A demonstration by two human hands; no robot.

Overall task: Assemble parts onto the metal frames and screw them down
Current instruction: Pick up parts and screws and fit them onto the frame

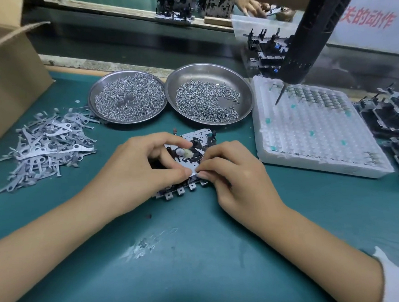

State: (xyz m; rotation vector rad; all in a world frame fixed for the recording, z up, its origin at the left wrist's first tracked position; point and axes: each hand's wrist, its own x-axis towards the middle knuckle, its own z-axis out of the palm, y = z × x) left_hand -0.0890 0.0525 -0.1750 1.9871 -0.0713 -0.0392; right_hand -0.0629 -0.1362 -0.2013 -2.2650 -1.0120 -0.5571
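A metal frame [194, 139] with black parts and holes lies flat on the green mat at the centre. My left hand [139, 168] curls over its left side, thumb and forefinger gripping the frame. My right hand [232, 169] sits at the frame's right front, its thumb and forefinger pinching a small flat metal piece [193, 168] against the frame. Both thumbs meet at that piece. Much of the frame is hidden under my fingers.
A pile of flat metal levers [46, 146] lies at the left. Two steel dishes of screws [129, 96] [209, 99] stand behind the frame. A white foam tray [314, 129] is at the right, a hanging black electric screwdriver [303, 39] above it. Finished frames [388, 120] are stacked far right; a cardboard box [4, 76] stands far left.
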